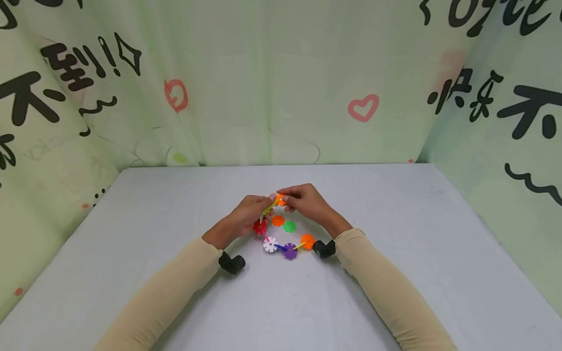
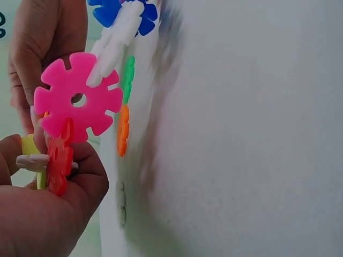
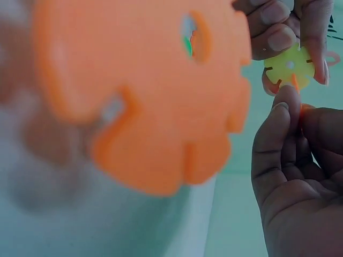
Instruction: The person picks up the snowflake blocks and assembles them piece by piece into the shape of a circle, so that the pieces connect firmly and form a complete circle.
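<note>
My left hand (image 1: 246,214) grips a yellow notched plastic disc (image 3: 278,63) at one end of a linked chain. My right hand (image 1: 311,202) pinches an orange notched disc (image 1: 281,199) whose edge meets the yellow one. From the left hand the chain hangs round in a curve: a red disc (image 1: 259,227), a pink disc (image 2: 53,101), a white disc (image 1: 267,246), a purple disc (image 1: 290,252) and an orange disc (image 1: 309,240) near the right wrist, with other discs set edge-on between them. The right fingers hide part of the pinched disc.
Inside the chain's curve, a loose orange disc (image 1: 278,221) and a green disc (image 1: 289,226) lie on the white table (image 1: 131,253). A pale disc (image 2: 121,206) lies near them in the left wrist view. Printed curtains (image 1: 272,87) stand behind and at both sides.
</note>
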Available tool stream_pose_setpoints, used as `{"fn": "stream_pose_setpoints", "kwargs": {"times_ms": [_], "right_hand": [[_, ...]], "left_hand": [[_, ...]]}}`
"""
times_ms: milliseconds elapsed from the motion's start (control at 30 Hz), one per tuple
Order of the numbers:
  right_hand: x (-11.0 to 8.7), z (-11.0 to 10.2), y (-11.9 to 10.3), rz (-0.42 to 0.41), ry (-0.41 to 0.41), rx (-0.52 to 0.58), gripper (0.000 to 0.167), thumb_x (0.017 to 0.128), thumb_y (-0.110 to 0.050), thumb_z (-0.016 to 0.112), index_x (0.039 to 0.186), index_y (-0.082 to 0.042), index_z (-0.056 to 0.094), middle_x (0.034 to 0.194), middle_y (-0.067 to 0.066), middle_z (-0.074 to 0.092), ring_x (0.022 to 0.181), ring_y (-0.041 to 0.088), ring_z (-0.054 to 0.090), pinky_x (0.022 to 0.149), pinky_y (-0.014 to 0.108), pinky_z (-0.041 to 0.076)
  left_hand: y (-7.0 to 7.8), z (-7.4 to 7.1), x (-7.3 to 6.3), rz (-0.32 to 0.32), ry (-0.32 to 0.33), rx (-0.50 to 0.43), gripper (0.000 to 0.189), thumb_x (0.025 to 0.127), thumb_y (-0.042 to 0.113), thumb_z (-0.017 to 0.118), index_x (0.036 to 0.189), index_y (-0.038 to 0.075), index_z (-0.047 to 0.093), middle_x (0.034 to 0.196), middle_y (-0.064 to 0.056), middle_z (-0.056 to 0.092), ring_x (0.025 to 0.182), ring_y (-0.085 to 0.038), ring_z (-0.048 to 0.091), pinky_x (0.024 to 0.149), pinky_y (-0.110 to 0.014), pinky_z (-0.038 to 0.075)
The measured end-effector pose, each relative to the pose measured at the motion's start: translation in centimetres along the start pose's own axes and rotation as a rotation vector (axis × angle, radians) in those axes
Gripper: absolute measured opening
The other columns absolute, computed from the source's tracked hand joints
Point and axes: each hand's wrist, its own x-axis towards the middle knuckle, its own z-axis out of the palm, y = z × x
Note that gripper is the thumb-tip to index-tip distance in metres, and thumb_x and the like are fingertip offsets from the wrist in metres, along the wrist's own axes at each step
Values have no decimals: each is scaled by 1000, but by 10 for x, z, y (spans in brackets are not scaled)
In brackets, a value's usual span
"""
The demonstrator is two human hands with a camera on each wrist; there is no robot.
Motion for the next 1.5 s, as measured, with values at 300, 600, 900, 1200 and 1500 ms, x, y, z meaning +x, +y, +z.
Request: {"fn": "stream_pose_setpoints", "kwargs": {"times_ms": [300,600,900,1200,1500], "right_hand": [[-3,-5,1,46,-11,-69,29,98,-10,55,124,-1,64,91,12,68,79,25,64,76,32,55],[-10,-14,6,144,-47,-194,20,93,-17,68,108,-5,73,100,4,69,89,20,61,82,32,50],[-17,-16,9,163,-141,-294,17,90,-10,68,105,-4,73,95,3,69,83,18,56,76,28,49],[-19,-8,7,139,-238,-402,22,83,-10,77,105,-5,72,92,1,65,86,18,56,80,30,49],[-20,-9,8,114,-226,-414,17,85,-6,73,99,-5,64,86,4,58,81,19,52,74,29,46]], "left_hand": [[0,-1,1,-36,19,-2,51,97,42,58,127,1,56,88,-7,60,72,-16,52,55,-22,39],[-1,-6,2,-43,-4,-84,39,101,25,51,133,3,49,98,-11,62,73,-18,54,61,-22,48],[0,-8,-3,-40,-5,-60,34,99,20,47,128,2,53,100,-10,62,64,-17,52,52,-23,45],[-2,-8,-4,-26,-14,-81,34,103,25,50,130,6,56,95,-9,65,56,-13,47,47,-20,41],[-8,-3,-2,-38,-2,-100,35,104,23,46,131,3,53,90,-8,64,53,-11,46,45,-20,40]]}}
